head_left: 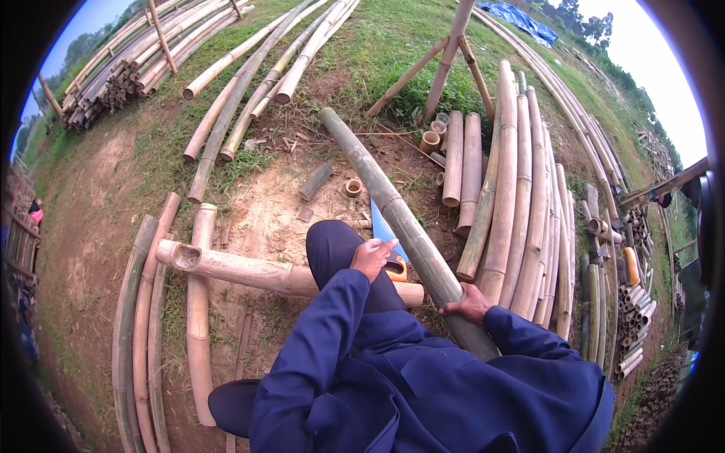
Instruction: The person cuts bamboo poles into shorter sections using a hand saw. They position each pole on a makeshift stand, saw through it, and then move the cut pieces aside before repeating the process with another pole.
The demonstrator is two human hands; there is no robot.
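Observation:
A long greenish-grey bamboo pole (404,211) slants across the middle, its near end resting against my lap. My right hand (468,303) grips it near this end, the thumb over its top. My left hand (371,258) is closed beside my raised knee, its fingertips on the blade of a handsaw (387,232). That saw has a blue blade pointing away and an orange and black handle (396,266), which shows just below my fingers. Under the pole and my leg lies a thick, pale bamboo log (245,269), set crosswise.
Short bamboo offcuts (316,181) and a cut ring (353,187) lie on the sawdust ahead. Bamboo lengths (521,196) lie side by side at right, others (136,325) at left. A wooden tripod post (445,64) stands beyond. Stacked poles (143,64) fill the far left.

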